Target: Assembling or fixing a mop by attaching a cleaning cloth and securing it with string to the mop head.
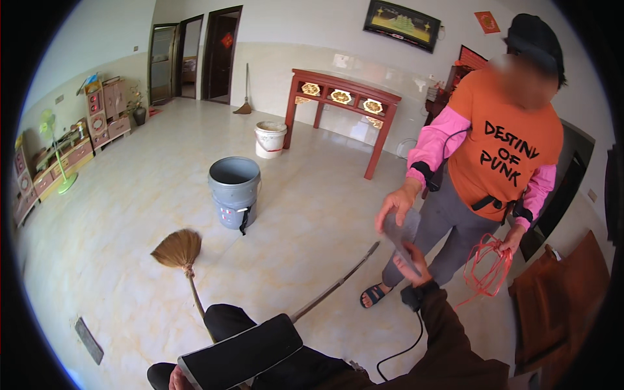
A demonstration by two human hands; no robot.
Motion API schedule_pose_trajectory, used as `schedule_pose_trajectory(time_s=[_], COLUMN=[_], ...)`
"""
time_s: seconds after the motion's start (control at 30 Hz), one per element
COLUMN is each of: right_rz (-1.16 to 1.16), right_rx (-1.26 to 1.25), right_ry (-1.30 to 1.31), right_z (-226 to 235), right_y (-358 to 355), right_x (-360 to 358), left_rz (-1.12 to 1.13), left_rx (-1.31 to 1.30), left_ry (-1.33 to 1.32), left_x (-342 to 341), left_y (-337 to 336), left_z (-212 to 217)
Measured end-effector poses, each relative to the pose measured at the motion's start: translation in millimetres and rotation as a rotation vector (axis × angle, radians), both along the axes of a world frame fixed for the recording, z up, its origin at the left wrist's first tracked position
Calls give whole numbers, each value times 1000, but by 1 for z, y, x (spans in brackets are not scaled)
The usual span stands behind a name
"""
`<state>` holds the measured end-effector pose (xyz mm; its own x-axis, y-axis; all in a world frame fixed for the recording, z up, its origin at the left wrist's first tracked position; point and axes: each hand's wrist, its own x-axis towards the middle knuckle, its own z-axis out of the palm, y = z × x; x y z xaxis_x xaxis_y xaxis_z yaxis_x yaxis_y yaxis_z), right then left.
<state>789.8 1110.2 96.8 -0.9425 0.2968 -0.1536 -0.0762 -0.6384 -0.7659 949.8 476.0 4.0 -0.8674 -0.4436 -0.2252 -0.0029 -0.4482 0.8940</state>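
My right hand [418,265] reaches forward and is closed on the lower end of a flat grey piece [402,231]; its exact kind I cannot make out. A co-worker's hand [398,203] touches the upper end of the same piece. Across my lap lies a black dustpan [244,351] with a long metal handle [335,284] pointing away to the right. At its near left corner my left hand [179,378] grips the edge, mostly hidden. A straw broom [179,249] rests on the floor, its stick running behind the dustpan.
Ahead stand a grey bucket [234,192] and a white bucket [270,140], by a red wooden table [344,91]. The co-worker in an orange shirt [513,140] holds a red cord bundle [489,266]. A dark flat strip [89,340] lies at left; brown boards [565,305] lean at right.
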Motion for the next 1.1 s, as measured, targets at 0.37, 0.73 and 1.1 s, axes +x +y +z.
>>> schedule_pose_trajectory(time_s=[0.37,0.73,1.1], right_rz=[933,1861,1757], right_rx=[-1028,-1632,654], right_ry=[64,41,-129], right_z=[-50,-26,-26], right_y=[-229,-380,-294], right_x=[9,57,32], left_rz=[228,-318,-342], left_rx=[-631,476,648], left_ry=[66,3,282], left_x=[10,-69,-47], left_y=[22,104,114], left_z=[118,111,78])
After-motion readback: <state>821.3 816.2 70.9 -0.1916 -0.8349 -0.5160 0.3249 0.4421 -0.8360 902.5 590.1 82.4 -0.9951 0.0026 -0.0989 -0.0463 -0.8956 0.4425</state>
